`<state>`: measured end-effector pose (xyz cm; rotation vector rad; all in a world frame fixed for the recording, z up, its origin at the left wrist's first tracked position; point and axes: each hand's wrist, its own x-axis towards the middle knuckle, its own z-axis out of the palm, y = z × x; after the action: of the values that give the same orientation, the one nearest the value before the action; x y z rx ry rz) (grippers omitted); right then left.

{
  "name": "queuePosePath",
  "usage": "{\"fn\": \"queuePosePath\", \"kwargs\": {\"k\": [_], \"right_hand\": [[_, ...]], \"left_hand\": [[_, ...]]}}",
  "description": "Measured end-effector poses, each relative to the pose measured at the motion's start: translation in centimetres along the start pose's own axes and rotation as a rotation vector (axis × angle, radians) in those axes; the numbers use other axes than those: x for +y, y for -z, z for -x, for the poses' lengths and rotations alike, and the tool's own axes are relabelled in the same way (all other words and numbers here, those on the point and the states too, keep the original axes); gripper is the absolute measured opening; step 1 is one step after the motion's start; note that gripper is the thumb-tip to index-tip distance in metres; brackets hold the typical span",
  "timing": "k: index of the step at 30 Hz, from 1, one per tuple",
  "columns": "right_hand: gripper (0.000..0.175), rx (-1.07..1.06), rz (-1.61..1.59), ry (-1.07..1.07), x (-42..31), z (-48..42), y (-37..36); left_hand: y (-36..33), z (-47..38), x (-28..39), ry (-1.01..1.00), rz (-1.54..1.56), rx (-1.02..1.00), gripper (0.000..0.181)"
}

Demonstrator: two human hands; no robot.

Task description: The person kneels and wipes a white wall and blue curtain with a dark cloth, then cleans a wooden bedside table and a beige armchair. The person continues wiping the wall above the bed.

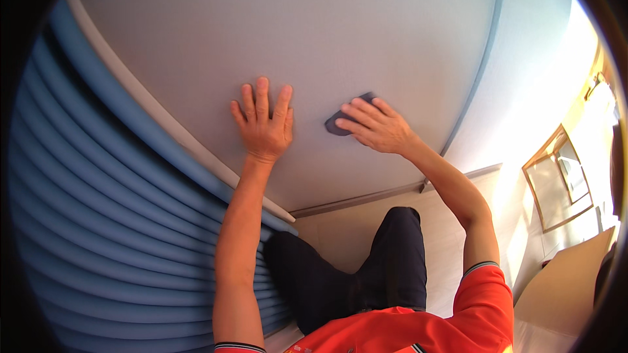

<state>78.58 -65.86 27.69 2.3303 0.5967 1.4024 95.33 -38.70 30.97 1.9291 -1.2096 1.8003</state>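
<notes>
A pale grey-blue wall panel [314,34] spans the view before me. Flat against it, fingers spread, lies my left hand [265,122], with nothing in it. To its right, my right hand [375,125] presses a dark grey cloth or pad [337,122] to the same surface. The pad shows beyond and beneath the fingers; its underside is hidden. My knees are bent just below the panel's lower edge.
Blue curtain-like folds [122,235] fill the left, beside a white edge strip [196,154]. A baseboard [363,198] borders the light floor [338,235]. At the right are a wood-framed object [559,181] and a tan panel [564,284].
</notes>
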Motion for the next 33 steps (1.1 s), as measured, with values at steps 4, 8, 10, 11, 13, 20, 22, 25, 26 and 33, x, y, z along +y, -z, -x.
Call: {"fn": "queuePosePath", "kwargs": {"k": [4,8,10,11,13,20,22,25,26,33], "right_hand": [[0.070,0.051,-0.015,-0.131,2.2,-4.7,1.5],[0.068,0.129,-0.083,-0.098,1.9,-12.3,1.4],[0.067,0.199,-0.075,-0.051,2.5,-14.4,1.8],[0.067,0.184,-0.065,-0.041,3.0,-14.8,2.0],[0.062,0.238,-0.033,-0.134,4.2,-14.0,2.9],[0.062,0.259,0.054,-0.343,4.7,-7.6,3.5],[0.060,0.244,0.052,-0.366,4.3,-7.2,3.0],[0.062,0.271,0.038,-0.404,3.7,-7.4,2.4],[0.063,0.274,0.035,-0.423,3.5,-7.6,2.3],[0.068,0.052,-0.045,-0.251,0.3,-4.8,0.5]], "left_hand": [[-0.4,0.1,0.2,0.002,-0.010,0.012,0.044],[-0.4,0.3,0.3,0.024,0.034,0.027,0.044],[-0.4,0.3,0.3,0.032,0.052,0.019,0.043],[-0.5,0.3,0.3,0.027,0.047,0.026,0.043],[-0.5,0.3,0.3,0.026,0.041,0.039,0.043],[-0.5,0.3,0.3,0.028,0.061,0.044,0.044],[-0.3,0.3,0.3,0.024,0.060,0.028,0.044],[0.2,-0.2,0.6,0.037,0.054,0.042,0.043],[0.5,-0.6,0.6,0.040,0.055,0.037,0.043],[1.2,-7.7,0.7,0.026,0.065,0.030,0.041]]}}
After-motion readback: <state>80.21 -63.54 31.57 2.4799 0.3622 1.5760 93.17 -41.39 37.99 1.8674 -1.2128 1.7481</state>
